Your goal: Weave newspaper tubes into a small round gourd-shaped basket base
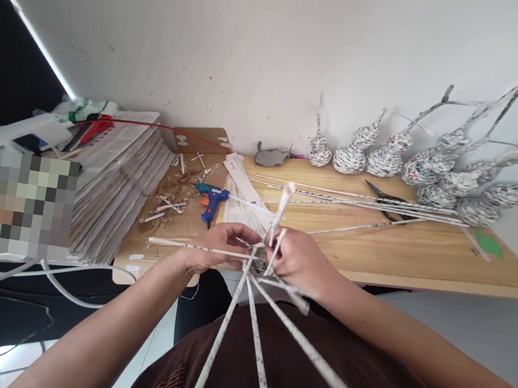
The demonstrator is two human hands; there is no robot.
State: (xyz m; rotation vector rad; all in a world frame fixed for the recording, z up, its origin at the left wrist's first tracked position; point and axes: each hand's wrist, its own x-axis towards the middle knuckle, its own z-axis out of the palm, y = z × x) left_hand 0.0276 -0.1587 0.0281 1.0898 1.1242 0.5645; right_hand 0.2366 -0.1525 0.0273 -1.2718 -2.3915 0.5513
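White paper tubes, speckled with print, meet in a small weave (259, 263) held between 2 bare hands above the person's lap, just in front of the table's (424, 264) near edge. The left hand (222, 244) curls in a loose C, fingertips closed on the weave's rim. The right hand (295, 258) is bunched tighter, thumb and fingers pinching the foot of an upright tube (280, 213) that points to 12 o'clock. Another spoke (197, 248) runs to 9 o'clock across the left hand, and 3 long spokes (259, 356) fan out between 7 and 4 o'clock over a brown garment (308, 383).

From the weave, flat paper strips (246, 186) lie at 11 o'clock, with a blue glue gun (211, 203) just beside them. Scraps (170, 205) litter the cardboard (131, 249) at 10 o'clock, next to a tall newspaper stack (134, 182). A grey lump (272, 156) sits by the wall at 12 o'clock. Loose tubes (355, 202) and black-handled pliers (387, 200) lie near 2 o'clock; beyond them stand woven gourds (386, 158) with long stems.
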